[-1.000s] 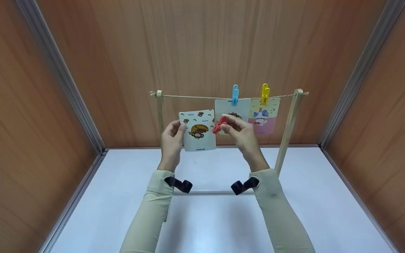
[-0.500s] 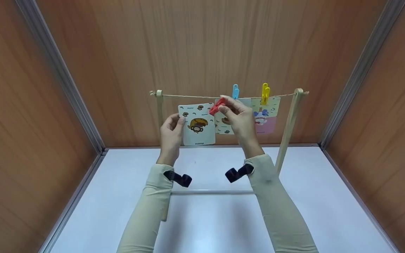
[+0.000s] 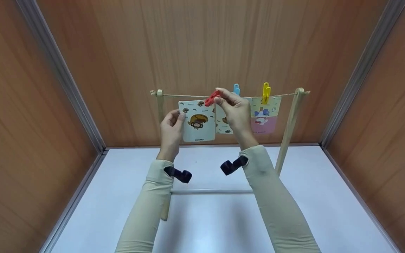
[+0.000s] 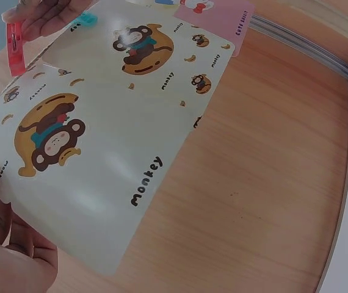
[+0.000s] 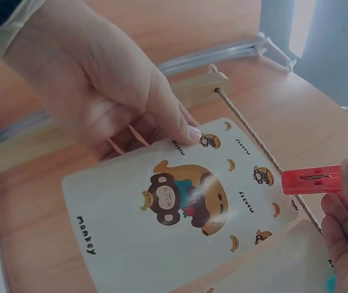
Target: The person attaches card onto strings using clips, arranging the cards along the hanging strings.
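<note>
Monkey card (image 3: 197, 121) held up to the string (image 3: 188, 96) by the left hand (image 3: 171, 131) — the right hand (image 3: 233, 112) pinches a red peg (image 3: 212, 98) at the string, apparently mid-pegging; next, the peg must straddle string and card edge.

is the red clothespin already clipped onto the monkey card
No: in the right wrist view the red clothespin sits in the right hand at the string, its tip short of the monkey card.
</note>
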A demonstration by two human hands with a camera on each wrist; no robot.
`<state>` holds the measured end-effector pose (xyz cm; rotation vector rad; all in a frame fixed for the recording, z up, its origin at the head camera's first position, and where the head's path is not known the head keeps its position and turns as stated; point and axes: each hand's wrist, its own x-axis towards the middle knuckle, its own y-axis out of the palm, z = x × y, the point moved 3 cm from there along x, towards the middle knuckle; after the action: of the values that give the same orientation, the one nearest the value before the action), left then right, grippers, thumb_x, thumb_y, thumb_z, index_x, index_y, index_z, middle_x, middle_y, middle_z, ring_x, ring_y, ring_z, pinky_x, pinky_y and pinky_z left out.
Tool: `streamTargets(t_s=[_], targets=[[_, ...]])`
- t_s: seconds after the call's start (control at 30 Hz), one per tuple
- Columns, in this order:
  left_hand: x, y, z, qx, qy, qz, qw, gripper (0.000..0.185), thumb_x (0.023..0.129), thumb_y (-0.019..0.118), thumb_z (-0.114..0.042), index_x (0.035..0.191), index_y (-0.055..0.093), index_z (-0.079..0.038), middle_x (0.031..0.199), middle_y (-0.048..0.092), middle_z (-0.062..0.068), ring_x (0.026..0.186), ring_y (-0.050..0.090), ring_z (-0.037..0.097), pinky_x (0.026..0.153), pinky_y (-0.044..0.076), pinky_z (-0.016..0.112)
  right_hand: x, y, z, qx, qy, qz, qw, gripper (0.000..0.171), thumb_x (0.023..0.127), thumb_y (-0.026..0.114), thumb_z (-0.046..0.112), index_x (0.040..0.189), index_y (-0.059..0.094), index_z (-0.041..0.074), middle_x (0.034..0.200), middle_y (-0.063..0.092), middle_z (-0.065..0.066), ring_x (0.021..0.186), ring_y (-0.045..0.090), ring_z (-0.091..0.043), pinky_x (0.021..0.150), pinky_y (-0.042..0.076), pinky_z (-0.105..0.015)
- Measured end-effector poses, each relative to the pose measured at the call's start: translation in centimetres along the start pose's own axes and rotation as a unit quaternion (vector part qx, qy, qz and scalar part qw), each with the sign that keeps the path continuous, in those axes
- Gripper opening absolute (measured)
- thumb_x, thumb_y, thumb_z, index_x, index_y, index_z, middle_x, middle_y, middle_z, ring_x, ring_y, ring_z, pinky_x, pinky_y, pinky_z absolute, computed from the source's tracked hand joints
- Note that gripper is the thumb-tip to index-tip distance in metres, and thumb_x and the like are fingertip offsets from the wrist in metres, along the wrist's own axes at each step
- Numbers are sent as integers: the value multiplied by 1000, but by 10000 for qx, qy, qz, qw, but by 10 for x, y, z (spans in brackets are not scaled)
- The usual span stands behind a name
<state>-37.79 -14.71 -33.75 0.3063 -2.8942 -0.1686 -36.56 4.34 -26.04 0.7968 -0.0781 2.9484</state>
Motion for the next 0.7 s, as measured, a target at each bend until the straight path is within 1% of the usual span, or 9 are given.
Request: streamTargets(t_s=[0.13,0.4,0.47,0.57,0.7], targets=[[2,1,-3,12,41,-4,10000,27,99,54,-20,121,56,-6,113,59,7,104,54,17,89,46,28,2,2,4,23,-77,-113,9999,36,85,68,20,118,68,7,109,70,-10,89,61,-9,84,52,-18],[3,1,-5,-84,216,-43,9997,27,98,55,-17,120,57,-2,110,60,9,101,55,17,87,46,26,6,8,9,-188,-441,-257,9985,31,84,69,17,113,71,5,100,69,-11,82,55,-8,73,49,-16],[3,1,-6,-85,221,-41,9997,26,98,55,-17,119,57,-2,109,60,9,101,56,16,86,47,26,7,10,10,-226,-490,-268,9982,30,84,69,16,112,71,5,99,69,-11,81,55,-7,71,50,-15],[4,1,-7,-97,223,-32,9997,25,98,55,-17,119,58,-2,109,60,8,100,56,16,86,47,25,9,13,12,-277,-552,-224,9978,30,84,69,16,112,71,5,99,69,-11,82,57,-7,74,52,-16],[4,0,-7,-84,194,17,9998,25,99,54,-18,119,57,-4,109,60,8,100,56,16,86,47,27,11,16,14,-342,-607,-211,9973,30,84,69,17,111,72,5,98,69,-12,84,61,-9,78,54,-19]])
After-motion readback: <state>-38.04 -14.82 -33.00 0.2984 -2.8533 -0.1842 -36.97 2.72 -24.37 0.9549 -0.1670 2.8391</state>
